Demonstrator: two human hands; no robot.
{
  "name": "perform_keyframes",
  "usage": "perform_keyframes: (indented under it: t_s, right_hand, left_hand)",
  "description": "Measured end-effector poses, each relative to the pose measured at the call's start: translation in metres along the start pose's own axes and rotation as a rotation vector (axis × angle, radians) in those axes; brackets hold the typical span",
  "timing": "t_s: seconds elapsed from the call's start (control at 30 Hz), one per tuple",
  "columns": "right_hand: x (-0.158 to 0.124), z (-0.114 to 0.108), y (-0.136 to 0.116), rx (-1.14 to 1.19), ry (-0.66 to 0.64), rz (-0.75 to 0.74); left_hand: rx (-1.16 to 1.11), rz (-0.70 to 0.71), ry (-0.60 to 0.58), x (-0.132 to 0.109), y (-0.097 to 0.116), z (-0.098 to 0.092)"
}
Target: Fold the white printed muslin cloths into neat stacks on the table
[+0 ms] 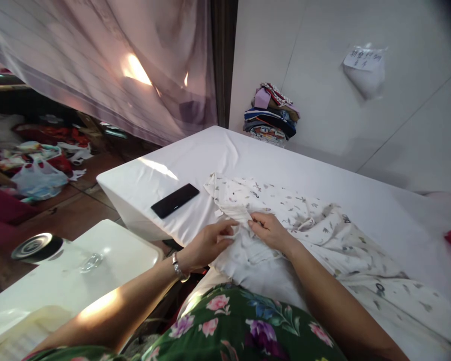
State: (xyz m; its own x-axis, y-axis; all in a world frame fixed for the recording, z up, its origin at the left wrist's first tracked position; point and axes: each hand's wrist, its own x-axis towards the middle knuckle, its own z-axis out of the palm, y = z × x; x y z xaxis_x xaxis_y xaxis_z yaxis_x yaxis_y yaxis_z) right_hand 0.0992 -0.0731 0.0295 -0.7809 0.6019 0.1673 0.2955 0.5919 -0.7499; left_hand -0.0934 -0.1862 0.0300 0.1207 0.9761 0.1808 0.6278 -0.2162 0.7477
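A white garment with a small scattered print [346, 245] lies rumpled across the table and runs off toward the lower right. Its gathered band, possibly a waistband, is between my hands. My left hand [210, 241], with a bracelet on the wrist, pinches the near edge of this band. Just to the right, the thumb and bent fingers of my right hand [268, 230] grip the same band. A small white tag [219, 213] shows beside the band. Part of the cloth under my hands is hidden.
A black phone [175, 200] lies on the white-covered table [285, 163], left of the garment. Folded clothes [271, 118] are stacked by the wall. At lower left, a white side table [108, 265] carries a black-topped object [37, 247]. A curtain [165, 65] hangs behind.
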Motion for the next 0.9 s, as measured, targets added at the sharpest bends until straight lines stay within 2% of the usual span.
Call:
perform_keyframes:
  t_s: [0.07,0.13,0.23,0.37,0.5,0.57,0.67,0.9]
  right_hand:
    - [0.000,0.000,0.000,-0.003,0.004,-0.008]
    - [0.001,0.000,-0.002,0.003,0.002,-0.016]
    - [0.000,0.000,-0.004,0.023,-0.007,-0.028]
    - [-0.002,-0.001,-0.005,0.027,-0.017,-0.041]
    - [-0.003,-0.002,-0.006,0.009,-0.026,-0.049]
    - [-0.002,-0.003,-0.007,-0.002,-0.029,-0.061]
    - [-0.002,-0.003,-0.009,-0.016,-0.037,-0.070]
    - [-0.002,-0.005,-0.014,-0.040,-0.032,-0.090]
  left_hand:
    - [-0.101,0.019,0.123,0.004,0.006,-0.006]
    - [-0.182,0.036,0.196,0.011,0.013,-0.011]
    - [-0.262,0.016,0.227,0.025,0.021,-0.012]
    - [-0.241,-0.009,0.271,0.037,0.023,-0.006]
    - [-0.186,0.056,0.314,0.040,0.018,-0.006]
    - [-0.174,0.099,0.305,0.041,0.017,-0.009]
    - [-0.169,0.124,0.228,0.044,0.017,-0.013]
    - [-0.150,0.067,0.122,0.055,0.015,-0.019]
